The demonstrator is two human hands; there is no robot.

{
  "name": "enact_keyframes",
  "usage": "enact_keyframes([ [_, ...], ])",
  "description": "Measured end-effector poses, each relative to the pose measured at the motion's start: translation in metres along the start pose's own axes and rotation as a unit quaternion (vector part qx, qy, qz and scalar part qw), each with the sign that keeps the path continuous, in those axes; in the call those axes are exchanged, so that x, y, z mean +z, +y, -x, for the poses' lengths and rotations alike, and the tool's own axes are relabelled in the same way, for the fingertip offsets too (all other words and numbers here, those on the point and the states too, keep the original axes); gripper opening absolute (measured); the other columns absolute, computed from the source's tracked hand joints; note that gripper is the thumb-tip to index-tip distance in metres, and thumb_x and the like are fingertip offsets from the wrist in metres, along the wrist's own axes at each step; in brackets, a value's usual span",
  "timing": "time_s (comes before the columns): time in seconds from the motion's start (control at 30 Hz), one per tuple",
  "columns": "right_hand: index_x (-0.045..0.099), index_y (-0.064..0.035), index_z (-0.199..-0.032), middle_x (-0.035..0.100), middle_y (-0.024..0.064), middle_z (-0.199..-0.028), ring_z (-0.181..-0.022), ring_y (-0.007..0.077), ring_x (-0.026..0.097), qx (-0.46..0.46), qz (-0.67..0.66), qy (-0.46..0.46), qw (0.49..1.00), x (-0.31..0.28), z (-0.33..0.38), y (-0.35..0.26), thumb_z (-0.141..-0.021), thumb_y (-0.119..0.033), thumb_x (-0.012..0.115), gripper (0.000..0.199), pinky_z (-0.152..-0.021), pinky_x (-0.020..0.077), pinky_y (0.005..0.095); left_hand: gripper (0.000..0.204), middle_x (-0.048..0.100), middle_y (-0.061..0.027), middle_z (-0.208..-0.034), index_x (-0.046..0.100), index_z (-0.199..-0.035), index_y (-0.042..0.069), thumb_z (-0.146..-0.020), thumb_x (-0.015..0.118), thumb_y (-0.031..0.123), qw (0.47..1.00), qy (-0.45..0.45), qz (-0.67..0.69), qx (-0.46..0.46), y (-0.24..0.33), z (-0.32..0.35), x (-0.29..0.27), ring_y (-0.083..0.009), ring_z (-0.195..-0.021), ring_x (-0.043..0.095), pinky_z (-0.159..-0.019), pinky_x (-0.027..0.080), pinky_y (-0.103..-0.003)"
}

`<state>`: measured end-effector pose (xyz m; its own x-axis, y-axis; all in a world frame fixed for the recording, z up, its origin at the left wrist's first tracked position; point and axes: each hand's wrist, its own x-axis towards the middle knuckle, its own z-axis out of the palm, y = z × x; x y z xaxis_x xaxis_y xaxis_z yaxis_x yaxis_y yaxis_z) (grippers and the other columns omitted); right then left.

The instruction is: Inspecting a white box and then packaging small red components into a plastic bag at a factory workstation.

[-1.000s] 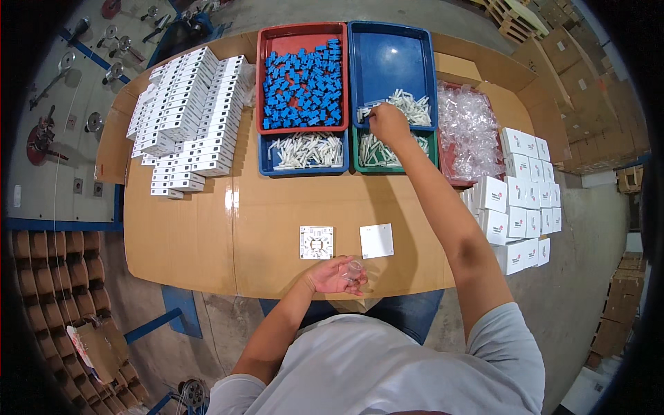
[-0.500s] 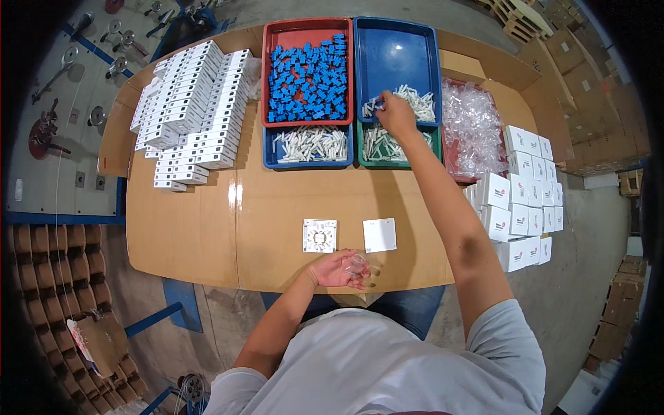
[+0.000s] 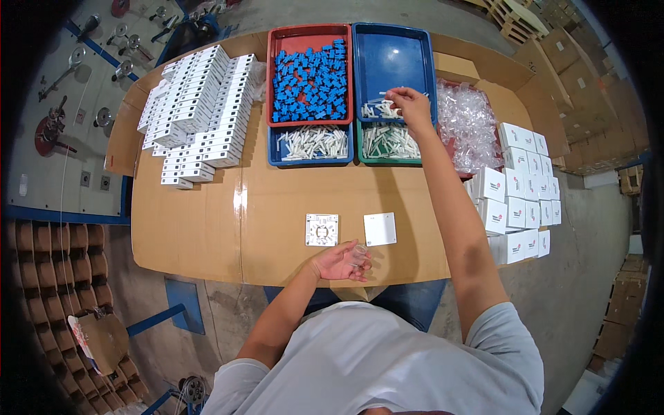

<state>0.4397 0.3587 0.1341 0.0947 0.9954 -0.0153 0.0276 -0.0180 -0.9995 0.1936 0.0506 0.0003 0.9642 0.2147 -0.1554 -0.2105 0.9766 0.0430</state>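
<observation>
My left hand [image 3: 340,263] is palm up near the table's front edge, its fingers curled around a small clear plastic bag [image 3: 357,256]. My right arm reaches far forward. At its end, my right hand [image 3: 413,109] hovers over the front of the large blue tray [image 3: 391,62], fingers bent together; anything small between them is too fine to make out. Below it in that tray lie short white tubes [image 3: 379,109]. Just beyond my left hand, a square white panel with fittings inside [image 3: 322,229] and a plain white square plate [image 3: 380,229] lie side by side.
A red tray [image 3: 309,28] holds blue clips. A smaller blue tray [image 3: 310,163] and a green tray [image 3: 389,162] contain white pieces. Clear plastic bags [image 3: 468,124] fill a bin at right. White boxes are stacked left [image 3: 200,104] and right [image 3: 515,187].
My right hand has lifted a little off the white tubes and shifted right. My left hand stays in nearly the same place with the plastic bag. The whole view has shifted slightly.
</observation>
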Motion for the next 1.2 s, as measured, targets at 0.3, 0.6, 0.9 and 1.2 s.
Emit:
enact_keyframes([
  [0.3, 0.074, -0.0039, -0.105, 0.074, 0.0013, -0.091, -0.07, 0.0064, 0.056, 0.019, -0.085, 0.003, 0.996, -0.018, 0.079, -0.032, -0.094, -0.013, 0.073, 0.014, -0.064, 0.0437, 0.0209, 0.064, 0.059, -0.0066, -0.094, 0.06, -0.124, 0.007, -0.103, 0.041, 0.064, 0.999, 0.019, -0.019, 0.025, -0.008, 0.002, -0.006, -0.0233, -0.084, 0.06, -0.111, 0.042, -0.052],
  [0.6, 0.072, 0.0015, -0.107, 0.072, 0.003, -0.087, -0.068, 0.0058, 0.056, 0.049, -0.054, -0.035, 0.997, -0.028, 0.194, -0.047, -0.094, -0.008, 0.073, 0.016, -0.063, 0.0434, 0.0212, 0.062, 0.066, -0.0063, -0.1, 0.059, -0.128, 0.001, -0.108, 0.039, 0.056, 0.976, 0.017, -0.035, 0.214, -0.021, -0.002, 0.067, -0.0228, -0.1, 0.064, -0.109, 0.045, -0.046],
  [0.9, 0.074, 0.0006, -0.106, 0.069, -0.0012, -0.087, -0.074, 0.0037, 0.057, 0.018, -0.018, -0.06, 0.998, -0.017, 0.258, -0.069, -0.093, -0.009, 0.075, 0.016, -0.065, 0.0449, 0.0208, 0.069, 0.073, -0.0136, -0.101, 0.058, -0.128, 0.001, -0.109, 0.026, 0.058, 0.946, 0.074, -0.158, 0.275, 0.007, 0.0, 0.149, -0.026, -0.097, 0.069, -0.096, 0.051, -0.042],
  [1.2, 0.075, -0.0025, -0.107, 0.07, -0.0018, -0.091, -0.077, 0.0036, 0.058, -0.002, 0.137, -0.16, 0.978, -0.01, 0.285, -0.105, -0.094, -0.008, 0.073, 0.014, -0.068, 0.0454, 0.0198, 0.07, 0.071, -0.0184, -0.118, 0.059, -0.128, 0.003, -0.109, 0.022, 0.059, 0.914, 0.154, -0.242, 0.286, 0.001, 0.004, 0.175, -0.0231, -0.1, 0.07, -0.097, 0.051, -0.039],
])
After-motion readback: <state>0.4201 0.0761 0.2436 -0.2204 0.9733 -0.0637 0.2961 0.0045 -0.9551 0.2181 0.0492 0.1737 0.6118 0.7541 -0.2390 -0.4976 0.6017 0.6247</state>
